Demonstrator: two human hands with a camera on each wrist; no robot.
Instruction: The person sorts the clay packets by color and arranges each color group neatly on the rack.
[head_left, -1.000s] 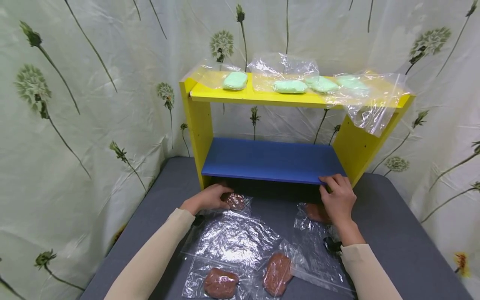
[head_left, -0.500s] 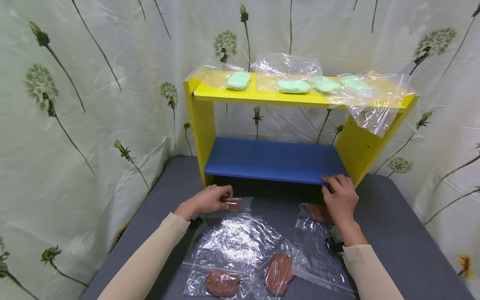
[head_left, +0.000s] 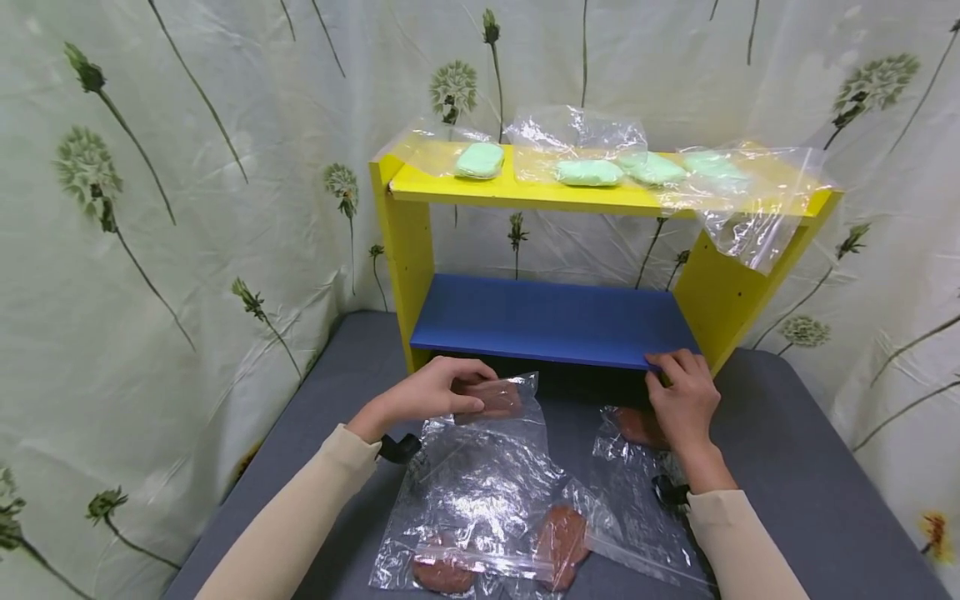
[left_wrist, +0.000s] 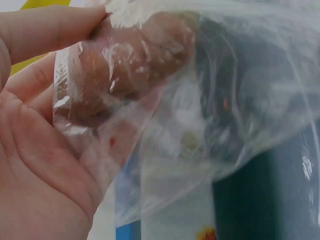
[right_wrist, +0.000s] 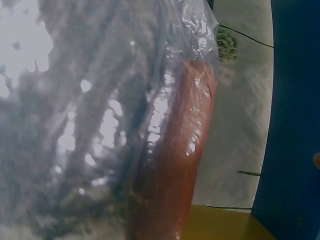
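Bag, clear, brown lump inside, in left hand: thumb and fingers pinch it at the lump end, just in front of blue shelf. Its near end overlaps two further lumps on dark table. Right hand, well apart from left, grips the shelf's front edge; fourth lump beside it. Close up, plastic blurs; lump-to-palm contact unclear.
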